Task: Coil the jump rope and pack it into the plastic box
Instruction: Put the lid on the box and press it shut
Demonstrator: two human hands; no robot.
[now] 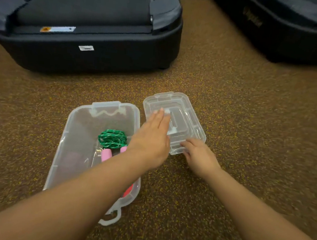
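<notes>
A clear plastic box (76, 131) stands open on the floor in front of me. Inside it lies the coiled green jump rope (112, 138) with its pink handles (106, 154) pointing toward me. The clear lid (185, 110) lies flat on the floor just right of the box. My left hand (152, 138) reaches across the box's right wall, fingers stretched flat over the lid's left part. My right hand (200, 158) curls its fingers around the lid's near edge. My left forearm hides the near right part of the box.
The floor (249, 127) is brown speckled carpet. A large dark treadmill base (82, 55) lies close behind the box at the top left. Another dark machine (295, 36) sits at the top right. A white latch (112, 217) hangs off the box's near end.
</notes>
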